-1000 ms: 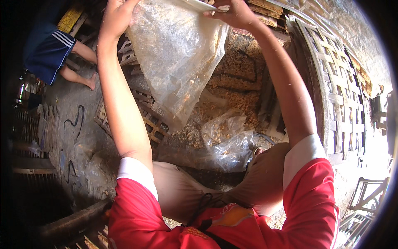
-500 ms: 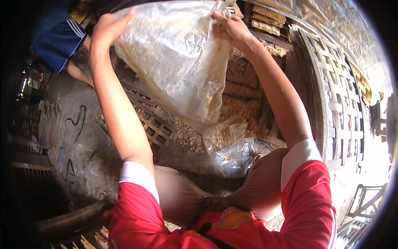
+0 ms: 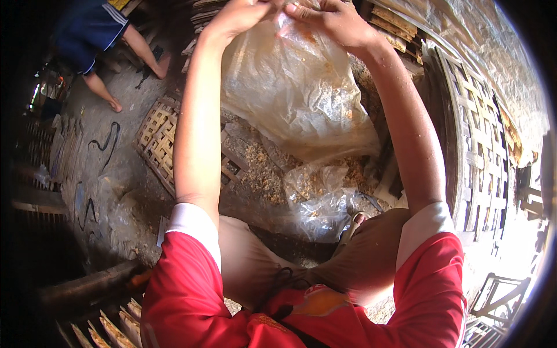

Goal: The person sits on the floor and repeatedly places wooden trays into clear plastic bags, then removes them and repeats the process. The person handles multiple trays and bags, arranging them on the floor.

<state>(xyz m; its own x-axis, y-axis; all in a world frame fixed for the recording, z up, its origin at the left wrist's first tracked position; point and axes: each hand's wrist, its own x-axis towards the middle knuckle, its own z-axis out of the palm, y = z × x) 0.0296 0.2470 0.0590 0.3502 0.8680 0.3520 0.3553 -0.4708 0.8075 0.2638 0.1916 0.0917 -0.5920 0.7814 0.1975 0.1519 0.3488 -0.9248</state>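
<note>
A large, cloudy plastic sheet or bag hangs crumpled from my raised hands at the top of the view. My left hand is closed on its upper edge. Close beside it, my right hand pinches the same edge, with the thumb pointing toward the left hand. Some fingertips are cut off by the frame's top. The lower end of the plastic spreads over brown, crumbly material. Nearer my legs lies a second, clearer plastic sheet, loosely bunched.
A woven bamboo panel lies on the ground at left, partly behind my left arm. Another lattice panel leans at right. Stacked slatted trays stand at far right. A person in blue shorts is at far left, near a black strap.
My hands have come together from a wide hold, the left moving right. The plastic, once stretched between them, now hangs bunched and has swung right. The other person's legs show more fully.
</note>
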